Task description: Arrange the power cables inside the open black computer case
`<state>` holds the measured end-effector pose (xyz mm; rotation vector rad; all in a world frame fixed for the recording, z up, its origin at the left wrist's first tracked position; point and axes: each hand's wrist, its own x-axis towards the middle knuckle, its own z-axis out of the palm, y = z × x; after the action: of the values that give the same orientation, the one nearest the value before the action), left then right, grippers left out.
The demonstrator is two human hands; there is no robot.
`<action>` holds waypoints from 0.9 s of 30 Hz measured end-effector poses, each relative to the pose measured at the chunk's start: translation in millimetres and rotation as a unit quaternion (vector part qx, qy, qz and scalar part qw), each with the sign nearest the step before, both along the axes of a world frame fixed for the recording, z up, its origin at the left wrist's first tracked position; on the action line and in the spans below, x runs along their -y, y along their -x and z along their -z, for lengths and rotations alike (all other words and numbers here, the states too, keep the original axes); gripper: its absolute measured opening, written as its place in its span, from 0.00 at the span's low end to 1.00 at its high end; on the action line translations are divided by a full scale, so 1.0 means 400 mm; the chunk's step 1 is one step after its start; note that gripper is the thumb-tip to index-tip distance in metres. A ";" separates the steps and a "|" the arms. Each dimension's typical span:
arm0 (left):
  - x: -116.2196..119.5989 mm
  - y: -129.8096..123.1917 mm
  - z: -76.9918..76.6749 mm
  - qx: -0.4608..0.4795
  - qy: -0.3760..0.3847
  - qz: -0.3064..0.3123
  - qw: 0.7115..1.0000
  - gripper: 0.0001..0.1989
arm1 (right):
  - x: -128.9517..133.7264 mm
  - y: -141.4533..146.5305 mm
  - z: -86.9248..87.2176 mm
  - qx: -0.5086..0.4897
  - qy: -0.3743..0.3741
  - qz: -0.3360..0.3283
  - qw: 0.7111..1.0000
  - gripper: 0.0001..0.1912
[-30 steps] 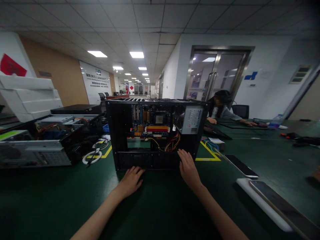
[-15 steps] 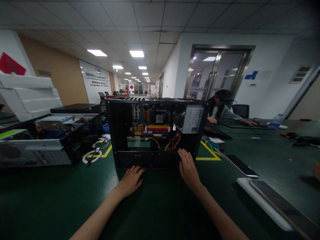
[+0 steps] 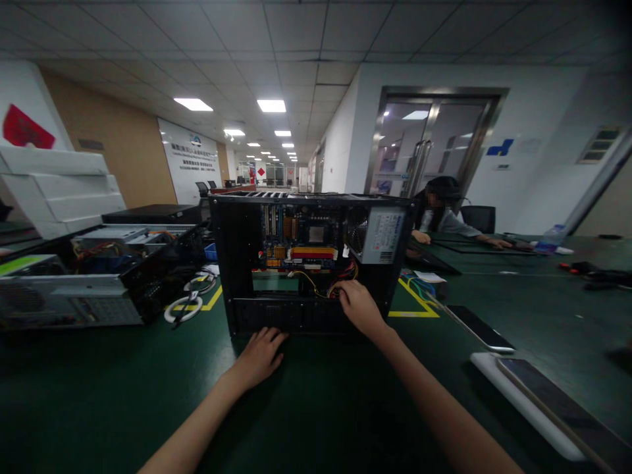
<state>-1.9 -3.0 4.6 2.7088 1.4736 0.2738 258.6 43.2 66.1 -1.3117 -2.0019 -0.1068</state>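
Note:
An open black computer case [image 3: 266,316] stands upright before me, its open side showing the motherboard [image 3: 316,234] with red and yellow memory slots. At its upper right sits the power supply [image 3: 384,236]. My left hand [image 3: 257,359] lies with fingers spread on the table at the case's lower front edge. My right hand [image 3: 360,306] reaches over the bottom rail, fingers bent together at the bundle of coloured power cables [image 3: 353,271]; its fingertips are partly hidden among the wires. A yellow cable [image 3: 309,282] hangs loose left of that hand.
Another opened computer case [image 3: 99,289] lies at left, near a coiled white cable [image 3: 184,308] and stacked white foam boxes [image 3: 59,187]. On the right are a phone [image 3: 478,328], a white slab [image 3: 523,401] with a dark device on it, and a bottle [image 3: 550,238]. A person [image 3: 444,210] sits beyond.
My right hand has moved up and left from the case's lower rail to the power cables, and its fingers have closed in. My left hand has stayed in place.

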 end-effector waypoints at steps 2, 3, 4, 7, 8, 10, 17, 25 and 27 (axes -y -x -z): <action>0.000 0.000 -0.002 0.001 -0.001 0.002 1.000 0.20 | -0.033 0.018 -0.020 -0.024 0.059 -0.036 0.997 0.12; 0.001 -0.001 -0.003 0.001 0.000 0.002 1.000 0.20 | -0.051 0.026 -0.027 -0.038 0.089 -0.056 0.994 0.11; 0.001 -0.001 -0.004 0.001 0.001 0.000 1.000 0.20 | -0.069 0.034 -0.032 -0.051 0.116 -0.074 0.989 0.11; 0.002 -0.002 -0.006 -0.003 0.000 0.000 1.000 0.20 | -0.121 0.061 -0.036 -0.036 0.176 -0.101 0.979 0.10; 0.002 -0.002 -0.005 -0.003 -0.002 0.002 1.000 0.20 | -0.136 0.071 -0.035 -0.013 0.192 -0.112 0.975 0.10; 0.002 -0.002 -0.004 -0.005 -0.007 0.002 1.000 0.20 | -0.165 0.093 -0.030 0.029 0.242 -0.129 0.961 0.10; 0.001 -0.004 -0.005 -0.014 -0.008 0.003 1.000 0.20 | -0.240 0.147 -0.007 0.134 0.367 -0.134 0.911 0.11; 0.002 -0.003 -0.007 -0.012 -0.008 0.002 1.000 0.20 | -0.272 0.149 0.016 0.195 0.456 -0.118 0.860 0.16; 0.003 -0.003 -0.009 -0.014 -0.003 0.000 1.000 0.20 | -0.265 0.147 0.011 0.187 0.486 -0.126 0.844 0.15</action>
<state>-0.7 -4.0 8.3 2.7275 1.4834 0.2432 199.7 149.1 61.6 -1.6627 -2.6824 0.9729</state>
